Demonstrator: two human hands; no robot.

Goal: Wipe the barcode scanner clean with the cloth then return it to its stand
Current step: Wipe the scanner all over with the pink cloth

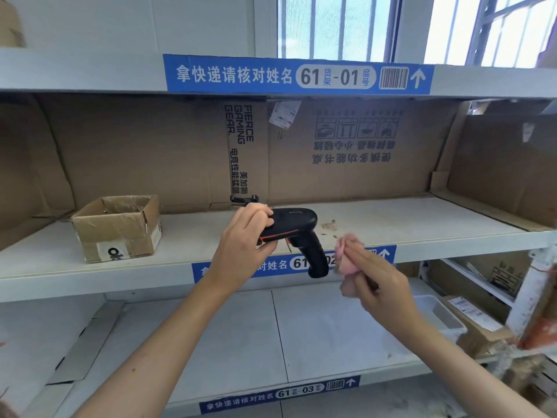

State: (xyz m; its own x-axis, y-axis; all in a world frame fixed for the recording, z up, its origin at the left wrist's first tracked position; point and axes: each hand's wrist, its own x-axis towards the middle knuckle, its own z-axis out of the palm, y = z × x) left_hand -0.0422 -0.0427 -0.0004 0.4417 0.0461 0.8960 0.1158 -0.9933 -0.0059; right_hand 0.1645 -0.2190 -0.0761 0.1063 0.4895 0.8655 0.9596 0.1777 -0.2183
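Barcode scanner (297, 229): black, orange-trimmed, held in the air before the middle shelf (391, 218), its head gripped by the closed left hand (244, 239), handle pointing down. Cloth (349, 260): pink, bunched, pinched in the right hand (376, 282), just beside the handle. Stand (244, 199): black, seen on the shelf behind. Cardboard box (117, 227): open, at shelf left.

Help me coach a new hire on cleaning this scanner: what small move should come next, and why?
Probably bring the right hand with the pink cloth leftward onto the scanner handle. The left hand already holds the scanner's head, and the cloth sits just beside the handle, seemingly not yet touching.
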